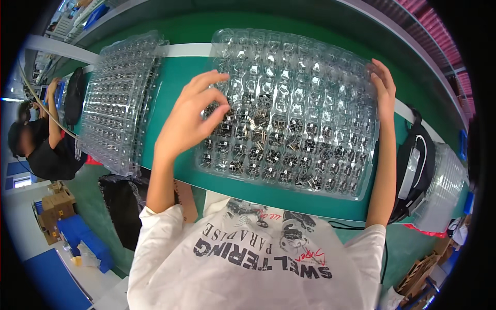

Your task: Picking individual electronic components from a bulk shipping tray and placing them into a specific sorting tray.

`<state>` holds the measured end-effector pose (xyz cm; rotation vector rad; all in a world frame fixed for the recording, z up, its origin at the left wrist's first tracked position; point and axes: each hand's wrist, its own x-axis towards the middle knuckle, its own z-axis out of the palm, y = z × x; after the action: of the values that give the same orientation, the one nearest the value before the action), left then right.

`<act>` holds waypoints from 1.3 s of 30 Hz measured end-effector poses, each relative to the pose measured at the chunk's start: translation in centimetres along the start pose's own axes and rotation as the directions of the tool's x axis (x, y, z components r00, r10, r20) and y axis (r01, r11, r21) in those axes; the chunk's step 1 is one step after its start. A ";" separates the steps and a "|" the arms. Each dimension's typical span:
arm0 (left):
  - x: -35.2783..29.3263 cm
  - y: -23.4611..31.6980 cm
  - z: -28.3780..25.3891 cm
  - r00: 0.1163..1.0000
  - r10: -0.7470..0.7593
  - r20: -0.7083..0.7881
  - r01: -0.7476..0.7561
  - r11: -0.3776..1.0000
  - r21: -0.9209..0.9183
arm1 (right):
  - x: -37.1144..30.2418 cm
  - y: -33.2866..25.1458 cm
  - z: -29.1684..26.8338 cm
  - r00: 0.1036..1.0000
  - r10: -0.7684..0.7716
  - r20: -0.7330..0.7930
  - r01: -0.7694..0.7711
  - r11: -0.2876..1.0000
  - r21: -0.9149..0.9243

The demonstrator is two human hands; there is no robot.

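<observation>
A clear plastic tray (289, 49) with rows of moulded pockets lies in front of me on the green table (181, 77). Small black and silver metal parts (289, 139) fill many pockets in its nearer rows, and a few thin silver pins lie loose among them. Over the tray's left side is my left hand (188, 113), thumb and index finger brought together in a pinch; whatever is between them is too small to make out. My right hand (383, 93) grips the far right edge of the tray, with its fingertips curled over the rim.
A stack of filled clear trays (116, 103) stands at the left. To the right are a black bag (416, 165) and more clear trays (443, 186). A co-worker (46, 144) in black sits at the far left. Cardboard boxes (56, 212) stand on the left.
</observation>
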<state>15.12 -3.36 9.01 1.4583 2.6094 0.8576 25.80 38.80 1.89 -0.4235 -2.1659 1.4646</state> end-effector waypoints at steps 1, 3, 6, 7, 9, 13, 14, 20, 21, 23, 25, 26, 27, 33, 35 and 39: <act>-0.1 0.1 -0.4 1.000 0.016 0.023 -0.014 0.998 -0.067 | 0.1 -0.3 0.1 1.000 0.005 0.003 -0.005 1.000 0.013; 0.1 1.2 -0.2 1.000 0.001 0.019 0.002 0.988 -0.154 | -0.1 -0.1 0.1 1.000 0.008 -0.008 -0.008 0.999 0.034; 2.2 2.3 0.6 1.000 0.012 -0.026 -0.015 0.991 -0.134 | 0.3 0.4 -0.1 1.000 0.000 -0.008 0.001 0.999 0.051; 3.1 2.7 1.3 0.998 0.061 -0.014 -0.061 0.997 -0.045 | 0.2 0.6 -0.2 1.000 0.002 0.001 -0.002 0.999 0.048; 4.1 2.9 2.8 0.992 0.119 0.035 -0.123 0.979 0.162 | 0.1 0.5 0.0 1.000 0.001 -0.002 -0.001 0.999 0.045; 4.8 2.6 2.7 0.992 0.079 0.096 -0.082 0.996 0.034 | 0.1 0.6 0.0 1.000 0.015 -0.012 -0.015 0.998 0.068; 4.7 2.5 2.6 0.990 0.083 0.114 -0.087 0.996 0.027 | 0.3 0.1 0.1 1.000 0.002 -0.008 -0.001 0.998 0.056; 2.8 3.1 -0.4 0.970 0.086 0.226 -0.080 0.996 -0.036 | -0.2 0.0 0.0 1.000 0.008 -0.004 -0.008 1.000 0.000; 2.8 3.3 -0.4 0.970 0.078 0.230 -0.070 0.997 -0.045 | -0.2 0.0 -0.4 1.000 0.010 -0.012 -0.010 1.000 -0.002; 3.1 2.5 -0.6 0.982 0.028 0.187 -0.008 0.994 -0.106 | -0.1 0.0 -0.1 1.000 0.010 -0.023 -0.010 1.000 0.011; 3.6 1.8 -0.3 0.990 -0.027 0.141 0.051 0.983 -0.174 | -0.2 0.0 0.0 0.999 0.040 -0.023 -0.039 0.999 0.008; 3.9 1.5 0.1 0.988 -0.025 0.155 0.030 0.999 -0.033 | -0.2 -0.1 -0.1 0.999 0.038 -0.020 -0.038 0.999 0.009; 4.1 1.4 0.3 0.985 -0.024 0.171 0.006 0.994 0.107 | -0.2 -0.1 -0.1 0.999 0.028 -0.017 -0.028 1.000 0.000; 3.4 2.4 1.8 0.990 -0.006 0.139 -0.031 0.965 0.260 | -0.2 0.1 -0.1 0.999 0.013 -0.031 -0.012 0.999 0.035; 3.3 2.7 2.2 0.991 0.003 0.135 -0.042 0.956 0.291 | -0.3 0.5 -0.2 0.999 0.006 -0.035 -0.006 1.000 0.018; 2.7 2.8 2.1 0.993 0.009 0.117 -0.044 0.951 0.305 | 0.0 0.0 0.0 0.999 -0.029 -0.013 0.029 0.999 0.020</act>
<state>16.43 0.84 9.20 1.5580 2.7339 0.3636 25.83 38.83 1.92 -0.3918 -2.1367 1.4622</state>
